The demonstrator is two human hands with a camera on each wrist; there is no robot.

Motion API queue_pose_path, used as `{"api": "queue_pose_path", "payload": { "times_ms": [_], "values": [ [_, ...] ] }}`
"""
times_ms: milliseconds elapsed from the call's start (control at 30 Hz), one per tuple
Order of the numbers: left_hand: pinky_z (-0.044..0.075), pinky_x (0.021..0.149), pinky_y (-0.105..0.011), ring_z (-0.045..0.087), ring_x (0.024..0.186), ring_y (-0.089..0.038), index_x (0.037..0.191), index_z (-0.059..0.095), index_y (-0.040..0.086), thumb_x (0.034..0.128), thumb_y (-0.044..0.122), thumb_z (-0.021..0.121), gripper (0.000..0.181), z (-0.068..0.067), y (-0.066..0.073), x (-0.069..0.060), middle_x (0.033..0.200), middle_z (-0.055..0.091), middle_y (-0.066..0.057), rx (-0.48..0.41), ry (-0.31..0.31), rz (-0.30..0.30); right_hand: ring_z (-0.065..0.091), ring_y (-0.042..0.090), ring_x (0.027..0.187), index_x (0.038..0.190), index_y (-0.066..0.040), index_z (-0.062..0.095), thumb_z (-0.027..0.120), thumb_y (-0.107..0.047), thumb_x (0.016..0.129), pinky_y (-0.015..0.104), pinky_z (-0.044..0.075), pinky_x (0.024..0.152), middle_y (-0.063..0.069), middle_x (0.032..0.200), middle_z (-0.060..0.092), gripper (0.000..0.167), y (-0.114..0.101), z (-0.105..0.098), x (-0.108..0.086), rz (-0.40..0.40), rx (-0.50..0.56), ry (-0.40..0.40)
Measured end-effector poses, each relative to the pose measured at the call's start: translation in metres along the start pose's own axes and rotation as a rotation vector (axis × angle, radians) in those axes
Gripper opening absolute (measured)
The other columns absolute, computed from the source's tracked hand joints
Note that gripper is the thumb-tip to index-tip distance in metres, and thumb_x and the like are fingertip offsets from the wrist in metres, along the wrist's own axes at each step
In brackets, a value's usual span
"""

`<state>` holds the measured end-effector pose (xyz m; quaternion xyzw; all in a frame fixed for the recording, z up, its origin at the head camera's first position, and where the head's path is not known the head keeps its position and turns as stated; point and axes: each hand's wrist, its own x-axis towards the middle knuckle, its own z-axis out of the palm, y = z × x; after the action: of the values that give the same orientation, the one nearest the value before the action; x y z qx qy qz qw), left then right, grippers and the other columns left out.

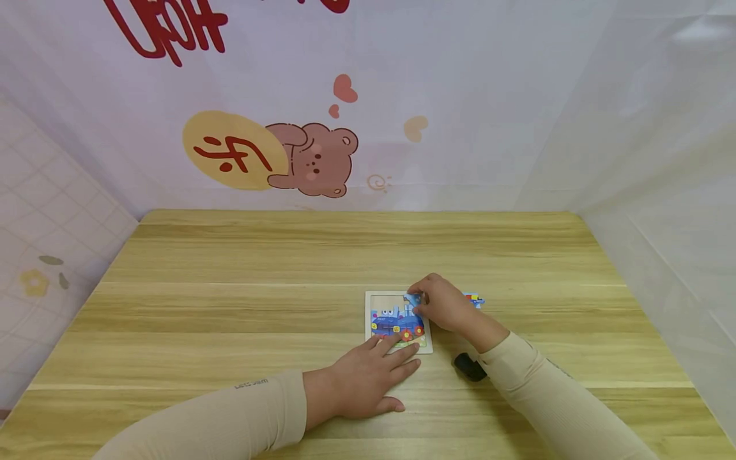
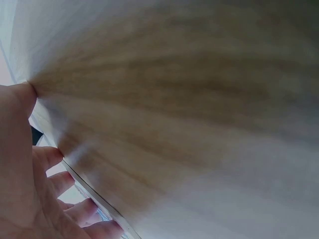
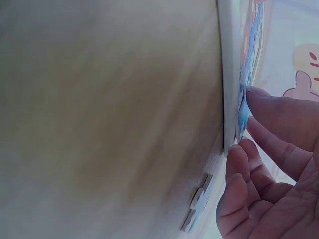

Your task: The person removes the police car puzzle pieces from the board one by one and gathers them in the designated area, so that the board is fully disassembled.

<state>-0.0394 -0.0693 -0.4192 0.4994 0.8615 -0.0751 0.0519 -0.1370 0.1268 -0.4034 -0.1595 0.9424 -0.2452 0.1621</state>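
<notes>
A square puzzle board (image 1: 368, 319) with a pale frame lies on the table, showing a blue vehicle with red wheels; bare backing shows at its upper left. My left hand (image 1: 368, 380) rests with spread fingers on the board's lower edge; in the left wrist view the fingertips (image 2: 107, 229) touch its rim. At the upper right corner my right hand (image 1: 448, 306) pinches a blue piece (image 1: 412, 299) between thumb and fingers, at the board's surface. In the right wrist view the thumb (image 3: 279, 112) touches the blue piece (image 3: 243, 117) inside the frame (image 3: 229, 74).
Right of the board, partly behind my right hand, lie loose puzzle pieces (image 1: 475, 299), also visible in the right wrist view (image 3: 199, 201). A black object (image 1: 469, 367) sits beside my right sleeve. A printed cloth (image 1: 460, 172) hangs behind the wooden table (image 1: 259, 255).
</notes>
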Motion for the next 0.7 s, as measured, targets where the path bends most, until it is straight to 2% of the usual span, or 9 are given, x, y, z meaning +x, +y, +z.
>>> {"api": "queue_pose_path", "payload": {
  "times_ms": [333,700],
  "values": [
    [0.035,0.109,-0.038,0.027,0.143,-0.026,0.151,0.035,0.023,0.0975,0.062,0.031,0.066,0.0004,0.0003,0.0003,0.159,0.024,0.001,0.008,-0.005,0.0,0.055,0.021,0.088,0.107,-0.004,0.066,0.072,-0.003,0.085,0.038,0.049,0.08,0.011,0.104,0.055,0.023,0.0009,0.0005,-0.0001,-0.015,0.05,0.012],
    [0.036,0.108,-0.038,0.03,0.141,-0.026,0.15,0.037,0.024,0.097,0.062,0.032,0.066,-0.0006,0.0003,0.0001,0.158,0.027,0.001,0.017,0.01,-0.003,0.049,0.021,0.084,0.101,-0.006,0.063,0.068,0.001,0.086,0.037,0.046,0.077,0.007,0.092,0.054,0.017,0.0018,0.0007,0.0005,-0.027,0.123,0.022]
  ]
}}
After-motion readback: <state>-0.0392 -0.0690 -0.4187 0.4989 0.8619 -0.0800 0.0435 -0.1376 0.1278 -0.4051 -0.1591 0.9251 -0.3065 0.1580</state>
